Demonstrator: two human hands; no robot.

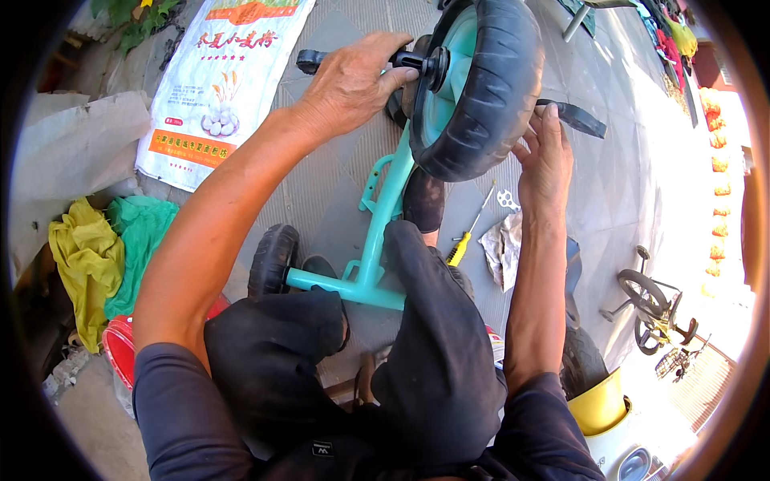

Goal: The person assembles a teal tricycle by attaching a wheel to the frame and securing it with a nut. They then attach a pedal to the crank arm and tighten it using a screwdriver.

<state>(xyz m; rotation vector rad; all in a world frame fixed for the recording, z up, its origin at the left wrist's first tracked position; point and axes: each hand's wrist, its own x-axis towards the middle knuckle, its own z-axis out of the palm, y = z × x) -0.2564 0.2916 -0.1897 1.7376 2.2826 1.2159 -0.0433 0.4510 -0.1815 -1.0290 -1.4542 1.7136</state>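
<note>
A teal child's tricycle frame [385, 212] stands before my knees, its black front wheel [501, 80] with a teal hub raised between my hands. My left hand [349, 84] is closed round the black crank on the wheel's left side; a black pedal [310, 62] sticks out past it. My right hand [547, 164] has its fingertips closed on the inner end of the right pedal [584, 120], close to the tyre. Part of that grip is hidden by the fingers and wheel. One black rear wheel [273, 260] shows beside my left knee.
A yellow-handled screwdriver [459, 250], a small flat metal spanner [507, 199] and a crumpled wrapper [503, 248] lie on the paving at right. A printed white sack [180, 88], yellow bag [87, 268], green bag [140, 240] and red bucket [120, 349] are left. A small bike [654, 301] lies right.
</note>
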